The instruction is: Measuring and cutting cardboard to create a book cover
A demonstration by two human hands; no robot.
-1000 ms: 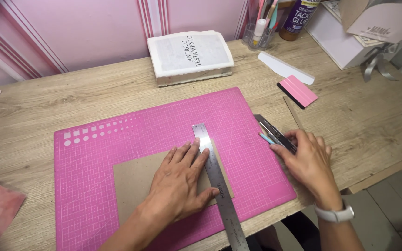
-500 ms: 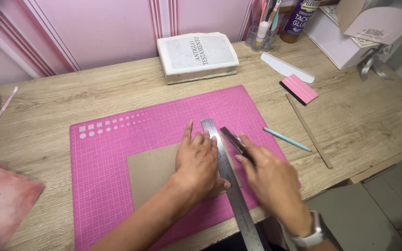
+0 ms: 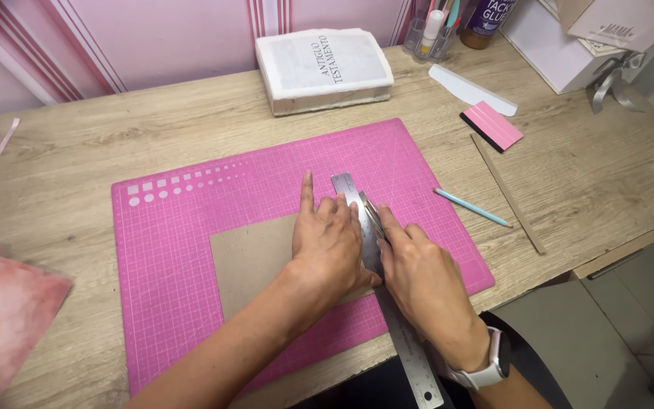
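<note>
The left hand (image 3: 327,246) lies flat with fingers spread, pressing a brown cardboard sheet (image 3: 255,261) and the left side of a steel ruler (image 3: 384,295) onto a pink cutting mat (image 3: 191,220). The right hand (image 3: 418,276) is curled around a slim craft knife (image 3: 370,212), its tip set against the ruler's right edge near the ruler's far end. The ruler runs diagonally and its near end overhangs the front edge of the wooden worktop (image 3: 115,136). The cardboard sits on the mat's near half, its right edge hidden under the ruler and hands.

The far half of the mat is bare, and a strip of open wood lies between the mat and the wall. To the right of the mat lie a light blue pencil (image 3: 472,207) and a thin wooden strip (image 3: 509,193), well apart from the hands. Beyond them sit a pink squeegee with a black edge (image 3: 493,126) and a white folding tool (image 3: 469,88). A thick white book block with a printed sheet on top (image 3: 323,68) rests by the striped pink wall. A purple-labelled bottle (image 3: 490,15) stands at the far right, by a clear pen holder (image 3: 427,38).
</note>
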